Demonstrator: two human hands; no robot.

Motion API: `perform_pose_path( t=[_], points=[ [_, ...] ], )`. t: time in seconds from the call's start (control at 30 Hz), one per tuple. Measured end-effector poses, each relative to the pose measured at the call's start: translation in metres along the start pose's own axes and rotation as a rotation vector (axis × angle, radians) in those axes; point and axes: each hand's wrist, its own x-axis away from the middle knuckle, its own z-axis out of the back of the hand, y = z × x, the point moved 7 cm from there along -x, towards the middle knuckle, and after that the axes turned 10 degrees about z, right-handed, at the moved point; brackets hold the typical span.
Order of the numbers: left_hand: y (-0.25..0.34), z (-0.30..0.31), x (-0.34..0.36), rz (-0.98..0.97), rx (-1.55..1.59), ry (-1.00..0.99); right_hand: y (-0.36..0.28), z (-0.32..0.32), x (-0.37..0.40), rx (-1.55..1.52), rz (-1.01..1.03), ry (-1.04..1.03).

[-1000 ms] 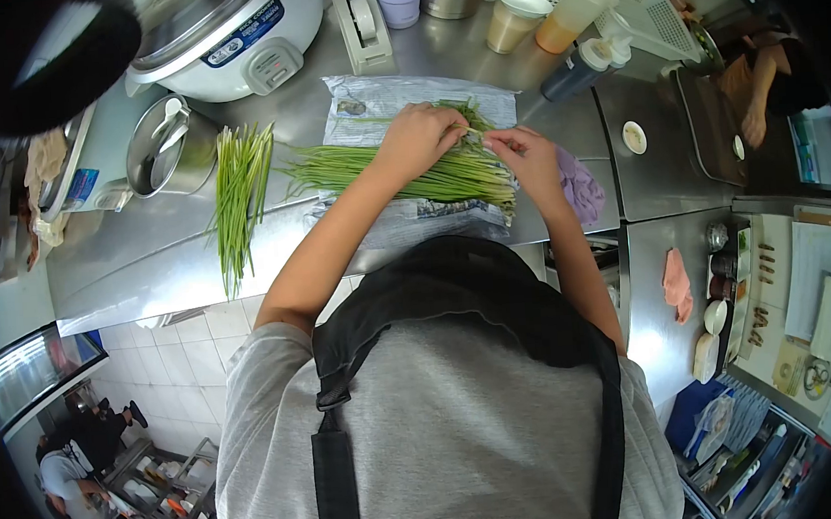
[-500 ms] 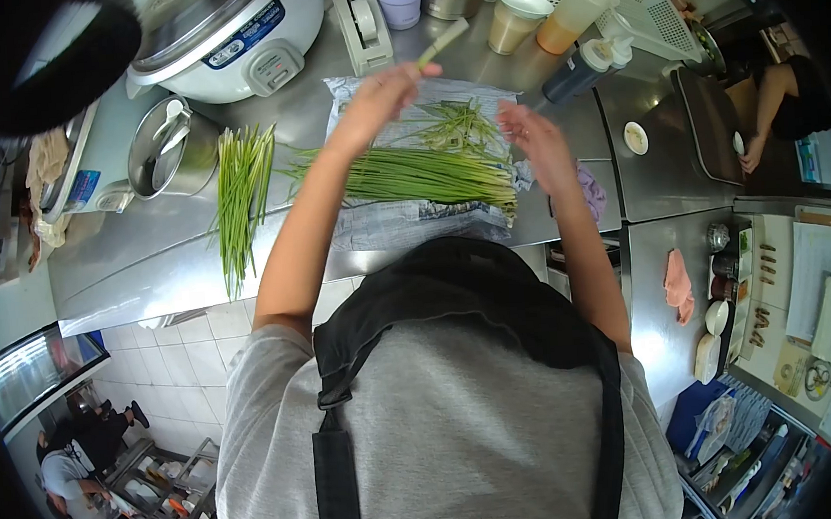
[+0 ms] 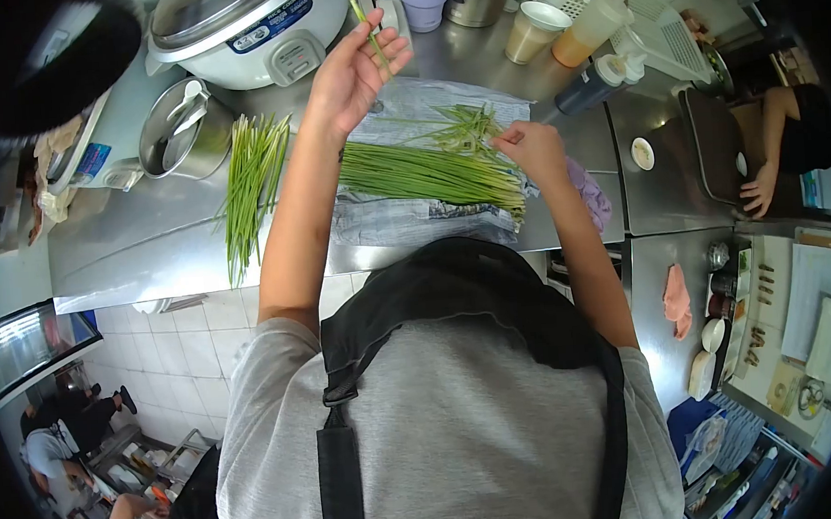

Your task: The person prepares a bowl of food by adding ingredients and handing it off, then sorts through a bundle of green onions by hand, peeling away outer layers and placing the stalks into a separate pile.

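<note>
Beside the newspaper (image 3: 404, 224), 1 bunch (image 3: 249, 179) seems sorted; its bigger pile (image 3: 429, 173) waits. Left hand (image 3: 352, 73) pinches 1 stalk (image 3: 363, 20), right hand (image 3: 528, 148) pinches the pile.

The green stalk (image 3: 360, 15) in the left hand (image 3: 352, 73) runs off the top edge, which also crops the rice cooker (image 3: 249, 27).

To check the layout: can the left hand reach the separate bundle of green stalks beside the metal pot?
Probably yes. The left hand, holding one stalk, is raised near the bundle, and nothing stands on the counter between them.
</note>
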Motion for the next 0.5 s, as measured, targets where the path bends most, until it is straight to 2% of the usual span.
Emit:
perform_pose_path(
  t=[0.03, 0.13, 0.23, 0.33, 0.43, 0.5],
  points=[
    [-0.002, -0.001, 0.002, -0.001, -0.002, 0.032, -0.003, 0.002, 0.001, 0.043, -0.049, -0.035],
    [-0.005, -0.007, 0.007, -0.001, -0.082, 0.095, -0.003, -0.013, 0.000, -0.236, 0.214, 0.067],
    [-0.007, -0.007, 0.005, -0.009, -0.129, 0.110, -0.006, -0.037, 0.001, -0.643, 0.117, -0.087],
    [-0.009, -0.007, 0.004, -0.022, -0.159, 0.122, -0.041, -0.049, -0.001, -0.942, 0.161, -0.219],
    [-0.009, -0.001, 0.003, -0.048, -0.202, 0.147, -0.076, -0.052, 0.005, -1.060, 0.123, -0.332],
    [-0.009, 0.003, 0.003, -0.049, -0.146, 0.151, -0.087, -0.051, 0.007, -1.003, 0.192, -0.383]
  ],
)
